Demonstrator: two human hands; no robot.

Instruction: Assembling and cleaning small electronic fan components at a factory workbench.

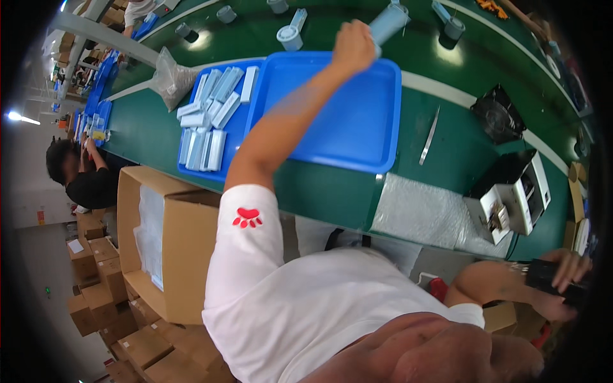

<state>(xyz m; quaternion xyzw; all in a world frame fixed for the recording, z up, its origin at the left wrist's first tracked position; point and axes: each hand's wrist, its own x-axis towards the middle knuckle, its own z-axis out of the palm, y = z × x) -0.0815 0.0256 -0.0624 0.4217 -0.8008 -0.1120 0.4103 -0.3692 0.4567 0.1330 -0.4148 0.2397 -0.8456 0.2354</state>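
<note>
Left hand (353, 46), fingers closed around a pale blue tube (388, 23), reaches top centre above the blue tray (357, 137); right hand (565, 281) grips a black device (546, 276) at the lower right

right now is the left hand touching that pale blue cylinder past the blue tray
Touching. In the head view the left hand is closed around the lower end of the pale blue cylinder, raised beyond the far edge of the blue tray.

Packets (207, 121) lie in the left tray (237, 137) (right tray (357, 127) beside it, touching).
</note>
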